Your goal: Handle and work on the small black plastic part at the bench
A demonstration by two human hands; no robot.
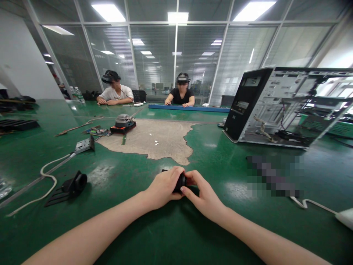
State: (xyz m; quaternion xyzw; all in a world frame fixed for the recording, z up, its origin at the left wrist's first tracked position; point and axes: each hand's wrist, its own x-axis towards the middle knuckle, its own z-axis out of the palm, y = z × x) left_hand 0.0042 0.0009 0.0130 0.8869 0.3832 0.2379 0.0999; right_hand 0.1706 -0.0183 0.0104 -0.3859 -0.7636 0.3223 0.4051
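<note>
Near the middle front of the table, both hands are closed around a small black part (180, 183) with a rounded, ringed end. My left hand (165, 185) wraps over it from the left and hides much of it. From the right, the thumb and fingers of my right hand (199, 188) pinch the rounded end. What kind of part it is cannot be made out between the fingers. Another black plastic piece (72, 185), with a round opening and a slotted bracket, lies apart on the green table (143, 228) to the left of my left hand.
An opened computer tower (239, 110) stands at right. At left lie a metal drive unit (84, 144), a white cable (48, 173), a circuit board (100, 131) and a round cooler (124, 120). A pixelated strip (271, 176) lies right. Two people (182, 92) sit across, behind a blue bar (190, 108).
</note>
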